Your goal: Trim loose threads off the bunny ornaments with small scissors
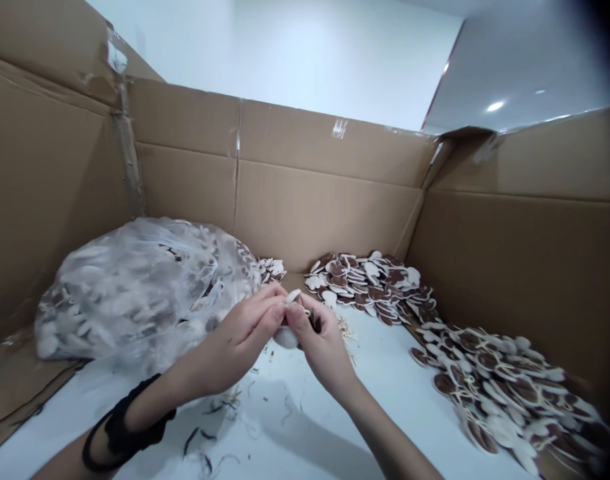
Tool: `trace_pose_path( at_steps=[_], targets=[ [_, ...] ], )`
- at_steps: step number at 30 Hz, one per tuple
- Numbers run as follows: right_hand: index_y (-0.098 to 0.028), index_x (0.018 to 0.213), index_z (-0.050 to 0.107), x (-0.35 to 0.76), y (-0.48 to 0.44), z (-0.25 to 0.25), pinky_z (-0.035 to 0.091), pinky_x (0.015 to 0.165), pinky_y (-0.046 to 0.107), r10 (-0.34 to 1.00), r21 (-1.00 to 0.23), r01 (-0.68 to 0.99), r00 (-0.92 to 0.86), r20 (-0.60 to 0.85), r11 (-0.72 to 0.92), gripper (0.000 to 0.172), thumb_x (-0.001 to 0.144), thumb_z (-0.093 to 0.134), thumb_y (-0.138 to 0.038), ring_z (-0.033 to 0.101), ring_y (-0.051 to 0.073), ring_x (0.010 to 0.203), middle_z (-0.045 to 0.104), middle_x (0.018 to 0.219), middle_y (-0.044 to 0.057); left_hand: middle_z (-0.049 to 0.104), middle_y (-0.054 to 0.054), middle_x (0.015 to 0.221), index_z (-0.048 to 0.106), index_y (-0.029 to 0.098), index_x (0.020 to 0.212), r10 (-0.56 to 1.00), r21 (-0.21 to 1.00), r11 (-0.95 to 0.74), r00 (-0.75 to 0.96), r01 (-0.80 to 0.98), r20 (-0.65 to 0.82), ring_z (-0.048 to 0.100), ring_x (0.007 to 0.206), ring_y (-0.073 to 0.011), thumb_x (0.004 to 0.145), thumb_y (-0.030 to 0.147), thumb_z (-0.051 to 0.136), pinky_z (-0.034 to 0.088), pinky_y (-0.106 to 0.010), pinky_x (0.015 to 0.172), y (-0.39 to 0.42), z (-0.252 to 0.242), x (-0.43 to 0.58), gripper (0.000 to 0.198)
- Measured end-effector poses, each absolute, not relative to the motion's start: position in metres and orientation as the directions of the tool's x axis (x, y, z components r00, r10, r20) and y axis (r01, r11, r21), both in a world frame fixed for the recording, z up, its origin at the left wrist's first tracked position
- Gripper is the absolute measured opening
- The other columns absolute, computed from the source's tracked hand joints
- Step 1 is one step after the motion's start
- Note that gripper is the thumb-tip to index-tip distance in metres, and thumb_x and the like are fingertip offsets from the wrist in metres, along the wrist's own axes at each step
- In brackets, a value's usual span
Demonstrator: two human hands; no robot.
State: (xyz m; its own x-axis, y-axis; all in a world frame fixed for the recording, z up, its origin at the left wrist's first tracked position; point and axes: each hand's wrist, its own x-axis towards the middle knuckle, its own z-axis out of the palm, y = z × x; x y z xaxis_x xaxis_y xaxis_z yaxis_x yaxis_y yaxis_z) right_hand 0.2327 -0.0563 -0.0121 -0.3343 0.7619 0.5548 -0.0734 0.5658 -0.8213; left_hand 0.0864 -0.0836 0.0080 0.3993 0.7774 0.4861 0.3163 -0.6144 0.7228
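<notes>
Close together above the white surface, both hands meet at one small padded white fabric piece (286, 338) with rounded ends. My left hand (245, 333) pinches it between thumb and fingers. My right hand (325, 343) closes on its other side, thumb pressed near the top. A small dark thing (315, 321) shows in the curl of my right fingers; its kind is unclear. The fingers hide much of the fabric piece.
Tall cardboard walls (329, 200) surround the white surface (309, 427). A clear plastic bag (145, 287) full of white pieces lies left. Brown-and-white padded pieces lie in a back pile (369, 283) and a right pile (509, 393). Dark thread scraps (199, 437) litter the front.
</notes>
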Motion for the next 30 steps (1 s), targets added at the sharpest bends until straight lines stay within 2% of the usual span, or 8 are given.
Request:
trace_pose_path(
  at_steps=[4,7,12,18,20,22,25,30],
  targets=[
    [-0.02,0.065,0.048,0.234,-0.058,-0.014,0.026,0.041,0.022,0.731,-0.785,-0.095,-0.31,0.607,0.612,0.042,0.094,0.047,-0.05,0.032,0.01,0.047,0.039,0.055,-0.004,0.054,-0.002,0.084,0.052,0.022,0.082,0.81,0.786,-0.567,0.341,0.245,0.478,0.054,0.078,-0.0171,0.099,0.038,0.03,0.047,-0.027,0.075,-0.082,0.007,0.085,0.032],
    [-0.02,0.06,0.048,0.234,-0.062,-0.015,0.03,0.045,0.023,0.688,-0.711,-0.028,-0.228,0.689,0.703,0.045,0.097,0.045,-0.045,0.035,0.01,0.047,0.04,0.053,-0.004,0.052,-0.003,0.082,0.048,0.021,0.076,0.78,0.737,-0.613,0.367,0.284,0.507,0.052,0.078,-0.0175,0.1,0.043,0.025,0.046,-0.028,0.075,-0.081,0.005,0.086,0.039],
    [-0.02,0.06,0.045,0.238,-0.061,-0.013,0.029,0.046,0.022,0.693,-0.699,0.04,-0.181,0.698,0.714,0.045,0.099,0.044,-0.042,0.036,0.01,0.048,0.041,0.053,-0.004,0.047,0.001,0.073,0.039,0.021,0.076,0.631,0.382,-0.754,0.43,0.534,0.645,0.044,0.065,-0.0159,0.085,0.057,0.057,0.038,-0.029,0.061,-0.077,-0.005,0.092,0.041],
    [-0.021,0.061,0.032,0.242,-0.062,-0.013,0.026,0.046,0.022,0.634,-0.633,0.103,-0.271,0.724,0.767,0.047,0.1,0.037,-0.047,0.03,0.009,0.048,0.032,0.054,-0.005,0.04,0.004,0.062,0.035,0.021,0.07,0.423,0.185,-0.818,0.353,0.544,0.835,0.039,0.056,-0.0136,0.098,0.028,0.039,0.031,-0.026,0.053,-0.076,-0.012,0.097,0.029],
    [-0.021,0.061,0.032,0.242,-0.066,-0.013,0.027,0.046,0.022,0.614,-0.631,0.056,-0.308,0.726,0.774,0.048,0.1,0.036,-0.048,0.032,0.009,0.048,0.034,0.054,-0.005,0.041,0.003,0.06,0.037,0.02,0.068,0.456,0.267,-0.839,0.347,0.474,0.819,0.04,0.055,-0.0124,0.096,0.021,0.038,0.032,-0.026,0.053,-0.081,-0.008,0.095,0.029],
    [-0.02,0.06,0.035,0.243,-0.071,-0.013,0.027,0.044,0.022,0.62,-0.691,-0.079,-0.378,0.687,0.718,0.05,0.099,0.037,-0.052,0.033,0.008,0.046,0.037,0.052,-0.004,0.045,0.003,0.059,0.039,0.019,0.066,0.542,0.445,-0.839,0.41,0.314,0.733,0.042,0.053,-0.0109,0.098,0.02,0.032,0.035,-0.023,0.053,-0.089,0.0,0.092,0.032],
    [-0.019,0.057,0.04,0.243,-0.081,-0.015,0.026,0.039,0.02,0.613,-0.796,-0.317,-0.514,0.601,0.515,0.053,0.097,0.042,-0.055,0.033,0.007,0.041,0.038,0.048,-0.005,0.055,0.001,0.059,0.047,0.019,0.068,0.591,0.658,-0.746,0.555,0.101,0.585,0.048,0.053,-0.0114,0.1,0.025,0.029,0.04,-0.022,0.054,-0.099,0.011,0.086,0.037],
    [-0.019,0.06,0.041,0.242,-0.095,-0.017,0.027,0.034,0.014,0.539,-0.82,-0.561,-0.659,0.525,0.113,0.049,0.094,0.051,-0.052,0.027,0.002,0.031,0.029,0.041,-0.01,0.063,-0.004,0.065,0.058,0.016,0.074,0.577,0.832,-0.543,0.67,-0.112,0.467,0.048,0.05,-0.0133,0.1,0.042,0.032,0.04,-0.025,0.052,-0.102,0.009,0.082,0.044]
  ],
)
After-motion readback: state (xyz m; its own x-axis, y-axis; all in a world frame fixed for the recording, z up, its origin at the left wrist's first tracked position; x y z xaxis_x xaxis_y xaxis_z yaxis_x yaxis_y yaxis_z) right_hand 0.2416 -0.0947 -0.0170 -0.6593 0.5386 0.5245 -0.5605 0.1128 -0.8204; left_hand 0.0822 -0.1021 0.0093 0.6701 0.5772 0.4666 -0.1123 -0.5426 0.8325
